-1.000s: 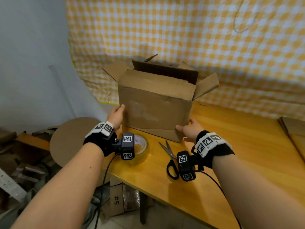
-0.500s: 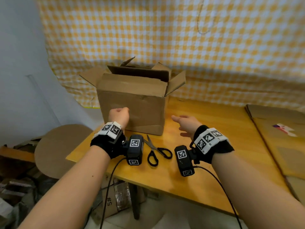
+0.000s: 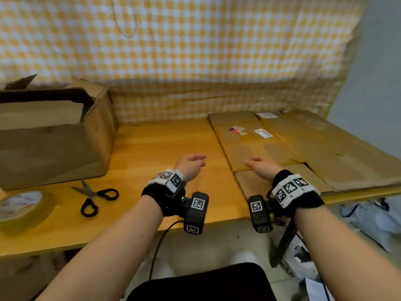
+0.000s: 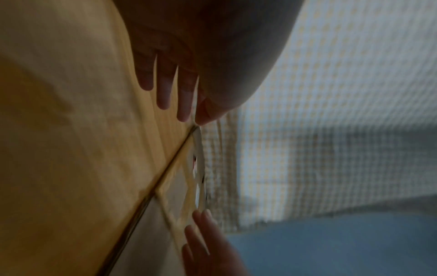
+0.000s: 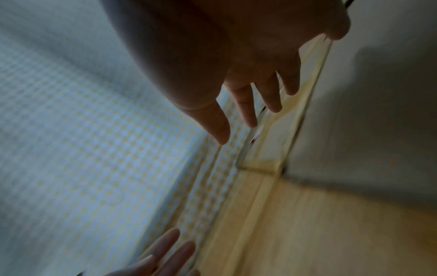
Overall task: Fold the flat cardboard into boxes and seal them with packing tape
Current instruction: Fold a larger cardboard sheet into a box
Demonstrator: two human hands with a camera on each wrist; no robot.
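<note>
A folded brown cardboard box [image 3: 52,146] with its top flaps up stands at the left of the wooden table [image 3: 160,144]. Flat cardboard sheets [image 3: 288,148] with stickers lie stacked at the right. My left hand [image 3: 191,164] hovers over the bare tabletop, fingers straight and empty; the left wrist view shows its fingers [image 4: 165,89] spread. My right hand [image 3: 258,165] hovers over the near left corner of the flat cardboard, also open and empty, its fingers [image 5: 248,104] extended in the right wrist view. A roll of clear packing tape [image 3: 20,206] lies at the front left.
Black-handled scissors [image 3: 95,195] lie between the tape and the box. A yellow checked cloth [image 3: 195,51] hangs behind the table. Bags and clutter [image 3: 373,220] sit on the floor at the right, below the table's front edge.
Both hands have let go of the folded box and swung right toward the flat cardboard. My view has turned right, so the box now sits at the left edge.
</note>
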